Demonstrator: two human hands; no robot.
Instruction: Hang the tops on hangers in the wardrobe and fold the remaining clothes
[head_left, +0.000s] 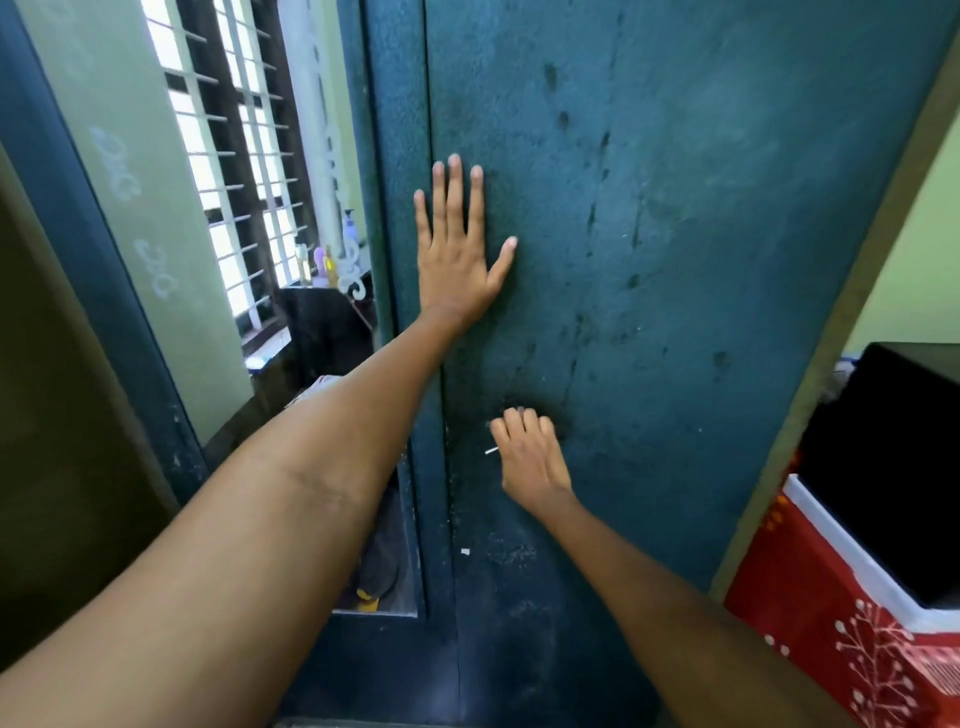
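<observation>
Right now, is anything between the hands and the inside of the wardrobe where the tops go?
Yes: the dark teal wardrobe door is closed across it. The left hand presses flat on the door; the right hand grips something small and metallic low on it, perhaps a key or handle.

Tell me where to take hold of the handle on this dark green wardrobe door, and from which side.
Grip the small metal handle low on the wardrobe door, near its left edge. Only a thin silver tip shows, poking left past the right hand, whose fingers curl round it. Come straight at the door face from the front; the left hand lies flat higher up, likely steadying the door.
</observation>
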